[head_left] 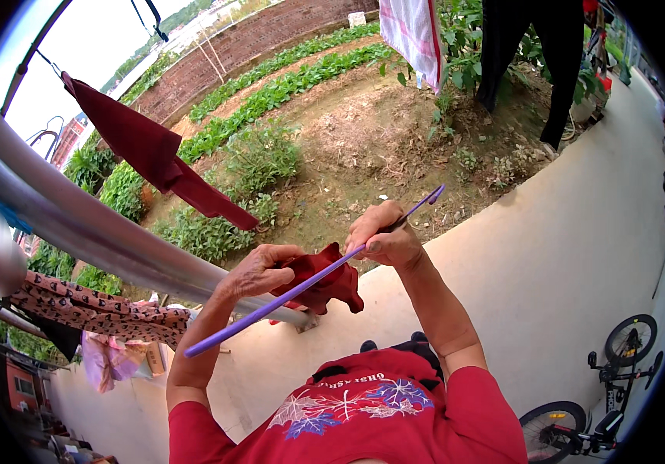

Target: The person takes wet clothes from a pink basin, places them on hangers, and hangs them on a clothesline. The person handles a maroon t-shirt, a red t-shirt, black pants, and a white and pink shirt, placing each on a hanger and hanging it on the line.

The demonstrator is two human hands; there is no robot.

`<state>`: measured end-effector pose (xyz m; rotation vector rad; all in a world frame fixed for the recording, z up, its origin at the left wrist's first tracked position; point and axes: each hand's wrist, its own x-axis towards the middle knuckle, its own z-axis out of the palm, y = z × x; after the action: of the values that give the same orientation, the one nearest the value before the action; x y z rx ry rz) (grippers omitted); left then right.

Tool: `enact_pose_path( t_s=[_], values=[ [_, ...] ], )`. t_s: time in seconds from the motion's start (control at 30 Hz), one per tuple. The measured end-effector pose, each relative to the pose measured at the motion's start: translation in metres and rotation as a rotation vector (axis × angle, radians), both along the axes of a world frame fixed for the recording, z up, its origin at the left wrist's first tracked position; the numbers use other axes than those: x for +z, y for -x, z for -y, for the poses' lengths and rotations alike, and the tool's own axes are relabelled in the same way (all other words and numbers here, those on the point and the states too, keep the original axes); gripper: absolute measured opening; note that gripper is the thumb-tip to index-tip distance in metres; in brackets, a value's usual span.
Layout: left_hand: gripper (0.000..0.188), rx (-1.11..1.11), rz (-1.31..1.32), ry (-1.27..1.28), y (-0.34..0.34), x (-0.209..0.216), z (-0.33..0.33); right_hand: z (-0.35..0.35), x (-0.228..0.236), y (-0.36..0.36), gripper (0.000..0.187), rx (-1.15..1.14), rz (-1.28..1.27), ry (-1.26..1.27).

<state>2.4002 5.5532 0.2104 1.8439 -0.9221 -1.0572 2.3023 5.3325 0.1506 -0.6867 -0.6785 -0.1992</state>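
Observation:
My right hand [388,234] is closed around a purple clothes hanger [271,305], near its hooked end. Seen nearly edge-on, the hanger slants down to the left and passes in front of my left forearm. A crumpled dark red garment [323,288] hangs from the curled fingers of my left hand [259,271], partly behind the hanger. Whether the garment touches the hanger I cannot tell.
A thick metal pole [116,232] runs along the left. Another dark red garment [147,147] hangs above it; patterned trousers [108,307] hang at lower left. Black trousers [533,62] and a white towel [414,35] hang ahead. A bicycle [607,387] is at lower right.

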Motion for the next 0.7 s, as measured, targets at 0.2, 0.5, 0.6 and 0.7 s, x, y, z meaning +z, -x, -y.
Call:
enact_pose_path(
  t_s=[0.2, 0.5, 0.6, 0.7],
  values=[
    [0.034, -0.143, 0.356, -0.089, 0.021, 0.034, 0.007, -0.009, -0.005, -0.006, 0.014, -0.021, -0.017, 0.497],
    [0.033, -0.029, 0.415, -0.036, 0.042, 0.053, -0.011, 0.002, -0.061, 0.033, 0.011, -0.216, -0.187, 0.611],
    [0.032, 0.096, 0.274, -0.046, 0.035, 0.044, -0.019, 0.016, -0.074, 0.056, 0.011, -0.336, -0.228, 0.653],
    [0.031, 0.162, 0.221, -0.013, 0.026, 0.030, -0.026, 0.020, -0.083, 0.072, 0.011, -0.483, -0.277, 0.729]
  ],
)
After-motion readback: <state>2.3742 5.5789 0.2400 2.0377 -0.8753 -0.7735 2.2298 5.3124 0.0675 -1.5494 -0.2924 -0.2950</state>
